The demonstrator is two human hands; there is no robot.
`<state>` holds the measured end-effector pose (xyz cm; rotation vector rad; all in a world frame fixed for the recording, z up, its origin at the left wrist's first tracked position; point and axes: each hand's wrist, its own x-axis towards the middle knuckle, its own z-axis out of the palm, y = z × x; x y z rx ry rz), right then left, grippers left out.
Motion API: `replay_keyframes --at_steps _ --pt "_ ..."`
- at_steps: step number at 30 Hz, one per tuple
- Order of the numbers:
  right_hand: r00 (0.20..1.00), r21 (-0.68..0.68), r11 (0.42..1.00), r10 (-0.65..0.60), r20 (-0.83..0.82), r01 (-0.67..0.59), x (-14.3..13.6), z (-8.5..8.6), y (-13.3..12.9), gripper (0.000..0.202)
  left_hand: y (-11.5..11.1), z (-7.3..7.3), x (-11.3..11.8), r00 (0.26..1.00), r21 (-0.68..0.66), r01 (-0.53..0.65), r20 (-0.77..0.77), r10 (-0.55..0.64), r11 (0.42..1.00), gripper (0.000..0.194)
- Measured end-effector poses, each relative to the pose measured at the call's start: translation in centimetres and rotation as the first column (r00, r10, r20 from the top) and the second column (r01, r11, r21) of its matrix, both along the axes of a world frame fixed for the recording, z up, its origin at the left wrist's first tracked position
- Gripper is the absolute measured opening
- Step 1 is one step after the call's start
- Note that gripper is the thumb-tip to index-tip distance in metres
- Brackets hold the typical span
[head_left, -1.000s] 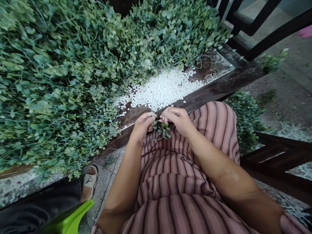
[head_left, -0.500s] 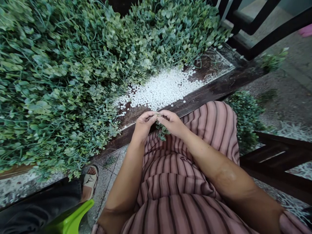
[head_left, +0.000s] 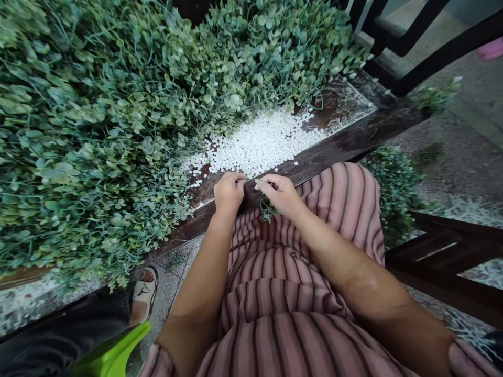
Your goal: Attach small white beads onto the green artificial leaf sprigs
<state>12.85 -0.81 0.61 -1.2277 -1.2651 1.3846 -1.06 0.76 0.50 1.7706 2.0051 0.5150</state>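
Left hand [head_left: 229, 193] moved away; right hand [head_left: 281, 196] pinches one sprig [head_left: 269, 211].

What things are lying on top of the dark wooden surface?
On the dark wooden surface lie small white beads and a big heap of leafy greenery. Whatever the heap covers cannot be seen.

A slim gap between left hand [head_left: 229, 193] and right hand [head_left: 281, 195] — heaped foliage [head_left: 157, 110] stands beyond.

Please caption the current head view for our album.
A right hand holds a leafy sprig near white pellets and green foliage.
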Motion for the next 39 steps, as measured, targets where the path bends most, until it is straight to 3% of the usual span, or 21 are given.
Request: replay_keyframes --at_steps 3,6,9,11,14,18,21,30,39 --pt "1.0 0.016 1.0 0.0 0.003 0.0 0.0 -0.1 0.1 0.018 0.4 0.0 -0.2 0.999 0.004 0.012 0.044 -0.012 1.0 0.011" --pt "1.0 0.005 1.0 0.003 -0.01 -0.003 0.1 -0.2 0.2 0.019 0.5 0.1 -0.4 0.959 0.006 -0.068 0.275 0.064 0.998 0.009" --pt "1.0 0.01 1.0 0.002 -0.014 -0.002 0.1 -0.3 0.2 0.02 0.0 0.6 -0.5 0.754 -0.088 -0.183 0.627 0.197 0.979 0.005" --pt "1.0 0.019 1.0 -0.001 -0.009 0.002 0.0 -0.4 0.3 0.02 -0.5 1.2 -0.4 0.593 -0.168 -0.196 0.765 0.253 0.966 0.003" --pt "1.0 0.03 1.0 0.009 0.0 -0.009 0.0 -0.5 0.3 0.021 -1.4 1.9 -0.1 0.448 -0.239 -0.15 0.849 0.281 0.959 0.012" --pt "0.998 0.055 0.997 0.051 0.036 -0.053 0.0 -0.6 0.2 0.021 -2.2 1.9 0.4 0.318 -0.314 -0.104 0.889 0.331 0.944 0.019" --pt "0.994 0.075 0.994 0.074 0.085 -0.08 -0.1 -0.6 0.1 0.022 -2.4 1.5 0.5 0.277 -0.331 -0.095 0.897 0.344 0.939 0.022" --pt "0.98 0.095 0.987 0.117 0.159 -0.133 -0.2 -0.6 0.0 0.02 -2.5 0.8 0.6 0.248 -0.334 -0.105 0.903 0.35 0.937 0.02" --pt "0.982 0.118 0.986 0.097 0.163 -0.117 -0.2 -0.6 0.0 0.02 -2.5 0.7 0.4 0.077 -0.386 0.004 0.92 0.385 0.923 0.022"
